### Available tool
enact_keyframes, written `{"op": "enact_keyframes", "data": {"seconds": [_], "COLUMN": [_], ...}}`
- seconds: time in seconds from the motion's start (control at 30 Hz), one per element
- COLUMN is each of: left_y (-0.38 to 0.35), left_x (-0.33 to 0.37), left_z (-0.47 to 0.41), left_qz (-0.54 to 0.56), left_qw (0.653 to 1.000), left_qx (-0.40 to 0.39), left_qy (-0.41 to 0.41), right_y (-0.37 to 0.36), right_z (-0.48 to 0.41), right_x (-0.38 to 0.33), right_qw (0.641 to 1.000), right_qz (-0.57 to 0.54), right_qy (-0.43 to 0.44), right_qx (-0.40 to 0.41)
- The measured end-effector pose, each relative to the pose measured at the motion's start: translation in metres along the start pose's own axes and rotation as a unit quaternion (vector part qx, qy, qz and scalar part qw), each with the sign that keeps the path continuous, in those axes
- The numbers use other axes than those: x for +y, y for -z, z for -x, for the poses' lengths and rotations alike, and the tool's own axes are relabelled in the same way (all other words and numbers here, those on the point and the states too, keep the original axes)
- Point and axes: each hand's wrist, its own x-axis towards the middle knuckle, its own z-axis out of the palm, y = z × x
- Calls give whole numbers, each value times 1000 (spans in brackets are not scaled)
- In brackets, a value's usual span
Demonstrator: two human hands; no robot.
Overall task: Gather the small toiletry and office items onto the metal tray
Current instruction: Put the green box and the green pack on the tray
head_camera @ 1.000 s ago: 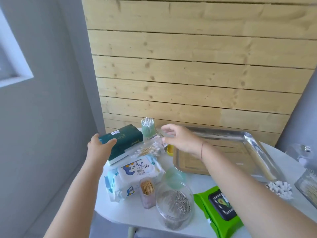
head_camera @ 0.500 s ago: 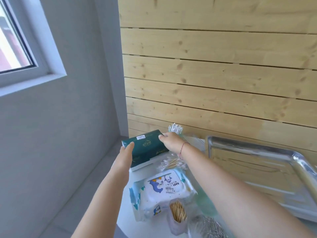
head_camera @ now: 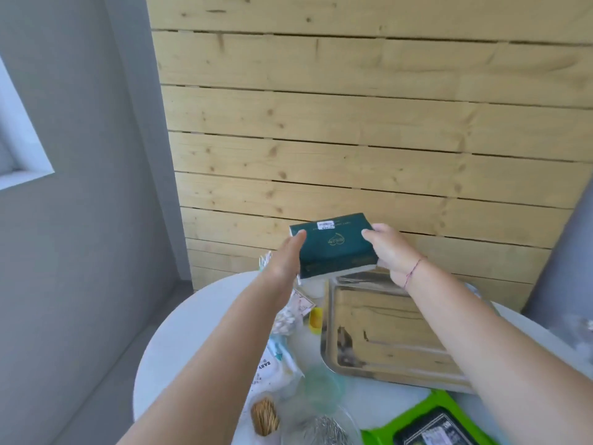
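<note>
A dark green tissue pack (head_camera: 333,245) with a gold logo is held in the air between both hands, just above the far left corner of the metal tray (head_camera: 378,364). My left hand (head_camera: 285,255) presses its left side and my right hand (head_camera: 390,248) grips its right side. The tray lies bare on the white round table (head_camera: 179,342). A white baby wipes pack (head_camera: 272,367), a bag of cotton swabs (head_camera: 287,319) and a small yellow item (head_camera: 315,319) lie left of the tray, partly hidden by my left arm.
At the near edge stand a toothpick holder (head_camera: 264,415), a clear jar of paper clips (head_camera: 324,428) with a pale green lid (head_camera: 322,387) behind it, and a bright green wipes pack (head_camera: 430,425). A wooden plank wall rises behind the table. A grey wall and floor are to the left.
Both hands closed on the green tissue pack, lifted it off the table and carried it right, over the tray's far left corner. The camera view swung back to the right.
</note>
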Motion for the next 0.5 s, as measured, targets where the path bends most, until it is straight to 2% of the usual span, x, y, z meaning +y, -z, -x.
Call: {"op": "enact_keyframes", "data": {"seconds": [0.13, 0.3, 0.5], "left_y": [-54, -75, -83], "left_x": [-11, -42, -60], "left_z": [-25, -57, -76], "left_qz": [-14, -42, -65], "left_qw": [996, 993, 988], "left_qx": [-59, -41, -40], "left_qy": [65, 101, 131], "right_y": [45, 50, 53], "right_z": [-10, -24, -35], "right_x": [37, 82, 105], "right_qw": [996, 983, 973], "right_qz": [-34, -44, -80], "right_qy": [-80, -175, -210], "right_qx": [20, 36, 43]}}
